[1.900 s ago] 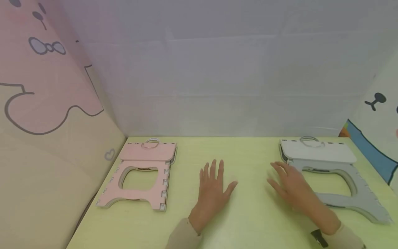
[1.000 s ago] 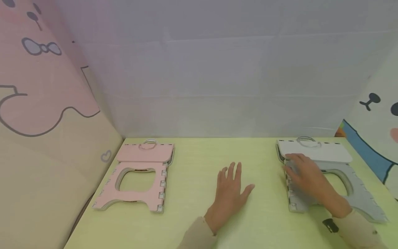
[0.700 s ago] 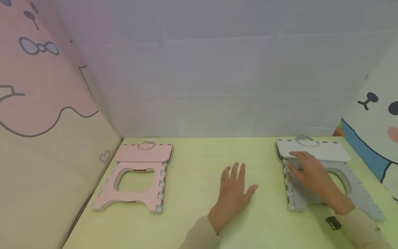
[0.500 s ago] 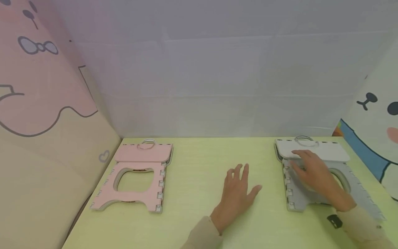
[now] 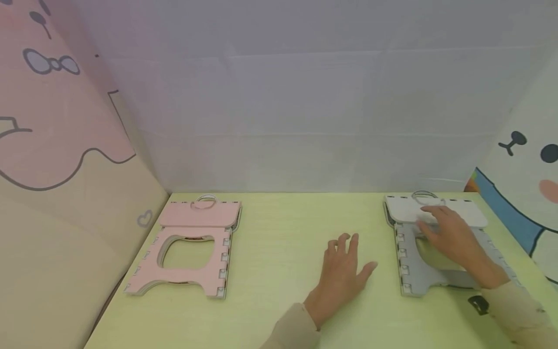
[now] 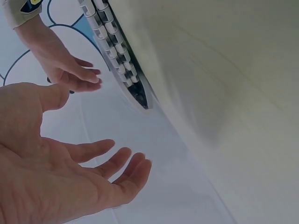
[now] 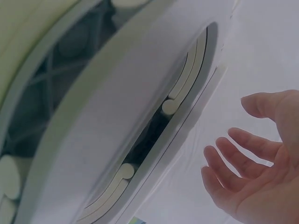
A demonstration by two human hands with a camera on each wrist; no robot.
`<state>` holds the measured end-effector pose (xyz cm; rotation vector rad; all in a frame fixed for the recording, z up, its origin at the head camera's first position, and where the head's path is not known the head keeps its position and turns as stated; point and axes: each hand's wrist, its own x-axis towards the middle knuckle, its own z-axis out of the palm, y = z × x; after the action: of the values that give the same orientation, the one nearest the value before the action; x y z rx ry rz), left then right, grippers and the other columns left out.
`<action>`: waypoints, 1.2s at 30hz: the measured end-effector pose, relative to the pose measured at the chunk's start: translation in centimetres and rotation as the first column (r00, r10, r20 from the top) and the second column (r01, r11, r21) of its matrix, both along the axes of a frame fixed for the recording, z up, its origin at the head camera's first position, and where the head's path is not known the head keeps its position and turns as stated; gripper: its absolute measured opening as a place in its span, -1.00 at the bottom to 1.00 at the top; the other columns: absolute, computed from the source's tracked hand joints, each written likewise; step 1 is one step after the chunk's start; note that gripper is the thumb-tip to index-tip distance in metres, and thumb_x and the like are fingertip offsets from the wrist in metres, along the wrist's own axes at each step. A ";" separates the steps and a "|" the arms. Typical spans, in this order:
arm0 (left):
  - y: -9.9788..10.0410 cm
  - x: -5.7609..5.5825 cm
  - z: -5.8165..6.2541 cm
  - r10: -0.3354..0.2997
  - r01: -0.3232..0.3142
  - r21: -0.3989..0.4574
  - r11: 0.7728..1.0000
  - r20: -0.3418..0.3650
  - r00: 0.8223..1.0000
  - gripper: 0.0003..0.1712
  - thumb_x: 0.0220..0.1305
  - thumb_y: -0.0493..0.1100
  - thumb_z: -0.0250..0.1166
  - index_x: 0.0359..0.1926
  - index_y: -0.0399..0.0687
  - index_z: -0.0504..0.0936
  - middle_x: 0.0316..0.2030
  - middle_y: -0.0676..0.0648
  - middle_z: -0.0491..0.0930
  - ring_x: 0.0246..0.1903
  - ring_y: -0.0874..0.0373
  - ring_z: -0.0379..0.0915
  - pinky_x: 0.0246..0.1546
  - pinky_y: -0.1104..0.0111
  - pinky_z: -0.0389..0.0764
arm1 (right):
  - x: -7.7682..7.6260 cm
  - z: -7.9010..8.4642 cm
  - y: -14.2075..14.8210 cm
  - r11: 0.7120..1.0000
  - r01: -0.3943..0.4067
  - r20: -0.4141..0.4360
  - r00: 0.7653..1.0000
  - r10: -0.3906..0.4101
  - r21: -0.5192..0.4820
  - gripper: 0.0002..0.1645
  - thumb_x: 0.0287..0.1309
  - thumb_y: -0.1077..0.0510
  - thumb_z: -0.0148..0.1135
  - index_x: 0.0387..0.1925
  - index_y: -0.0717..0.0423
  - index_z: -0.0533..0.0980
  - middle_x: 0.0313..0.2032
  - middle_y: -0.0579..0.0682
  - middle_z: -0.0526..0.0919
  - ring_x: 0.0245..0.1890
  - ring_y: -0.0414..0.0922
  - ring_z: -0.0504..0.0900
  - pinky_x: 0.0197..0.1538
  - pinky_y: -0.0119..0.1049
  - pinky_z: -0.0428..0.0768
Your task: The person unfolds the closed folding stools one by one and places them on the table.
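A folded grey step stool [image 5: 411, 257] with a white top panel lies flat at the right of the table. Over its panel and oval opening hovers my right hand [image 5: 457, 242], fingers loosely bent. The right wrist view shows that hand [image 7: 266, 172] holding nothing, apart from the stool [image 7: 107, 112]. My left hand [image 5: 342, 276] is above the table, left of the grey stool, thumb spread and fingers slightly bent. Its palm [image 6: 70, 172] holds nothing in the left wrist view. A matching pink folded step stool [image 5: 196, 275] lies flat at the left.
Both stools lie on a pale yellow-green table [image 5: 279, 213]. A whitish sheet wall [image 5: 279, 121] stands behind it. Printed cartoon panels flank it, a pink and cream one [image 5: 56, 111] on the left and a white and blue one [image 5: 519, 184] on the right.
My right hand has moved from the grey stool's left edge to over the stool. My left hand has shifted right, toward the grey stool. Both stools stay put; the view turned slightly.
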<state>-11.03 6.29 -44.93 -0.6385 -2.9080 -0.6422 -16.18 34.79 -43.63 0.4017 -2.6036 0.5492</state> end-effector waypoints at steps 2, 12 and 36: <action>0.3 0.0 -0.1 -0.002 0.002 -0.008 1.000 -0.005 1.000 -0.26 0.50 0.28 0.11 0.47 -0.06 0.32 0.33 -0.10 0.37 0.22 0.01 0.30 0.24 0.22 0.44 | 0.0 0.0 0.4 1.000 0.011 0.017 1.000 -0.011 -0.001 -0.56 0.15 0.37 0.38 0.05 0.51 0.53 -0.04 0.53 0.56 -0.08 0.45 0.53 -0.09 0.36 0.47; 1.8 0.0 -0.3 -0.028 0.028 0.026 0.999 -0.015 0.999 -0.31 0.49 0.29 0.12 0.39 -0.05 0.40 0.26 -0.07 0.41 0.18 0.06 0.32 0.17 0.29 0.46 | -0.5 0.0 2.0 0.999 0.046 0.082 0.996 -0.046 0.003 -0.58 0.24 0.34 0.32 0.05 0.55 0.51 -0.03 0.59 0.52 -0.07 0.49 0.51 -0.08 0.40 0.46; 4.5 0.4 0.2 -0.073 0.075 0.053 0.996 -0.036 0.997 -0.38 0.42 0.17 0.25 0.34 -0.05 0.45 0.14 -0.02 0.43 0.03 0.20 0.31 -0.05 0.50 0.40 | -2.2 -0.5 7.8 0.989 0.104 0.195 0.973 -0.122 0.103 -0.48 0.25 0.27 0.31 0.03 0.68 0.41 -0.06 0.66 0.49 -0.06 0.53 0.47 -0.03 0.41 0.44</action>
<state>-10.63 10.79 -44.73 -0.7463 -2.8369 -0.7086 -18.37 42.63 -44.14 0.2350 -2.8333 0.4527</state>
